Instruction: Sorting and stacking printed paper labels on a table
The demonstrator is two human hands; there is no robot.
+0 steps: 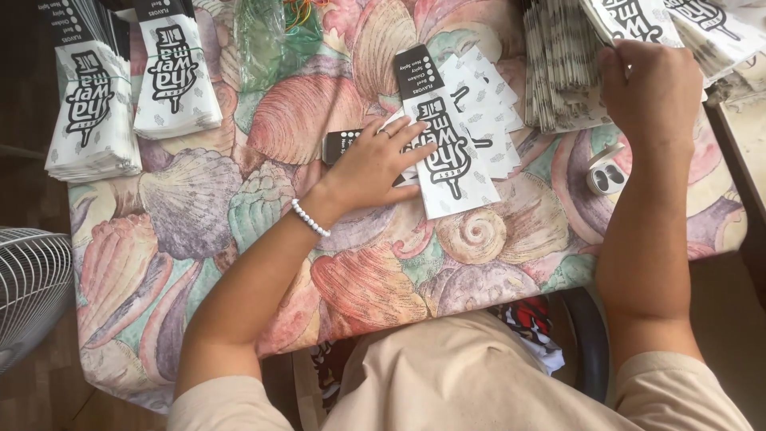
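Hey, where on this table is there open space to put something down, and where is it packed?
Free: the shell-print tablecloth along the near edge, below the left hand, and the stretch between the bundled bag stacks and that hand. Crowded: the loose paper bags under the left hand, and the far right corner, where the right hand reaches the upright stack near the earbud case.

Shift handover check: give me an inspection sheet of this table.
Surface: table under a seashell-print cloth.
Job's things: white printed paper bags fanned at centre; upright stack at top right.
Clutter: banded bag bundles at top left; open white earbud case; green plastic bag.
Hands: left hand flat on the fanned bags; right hand on the top-right stack.
Cables: nothing seen.
Surroundings: white fan at left; chair below.
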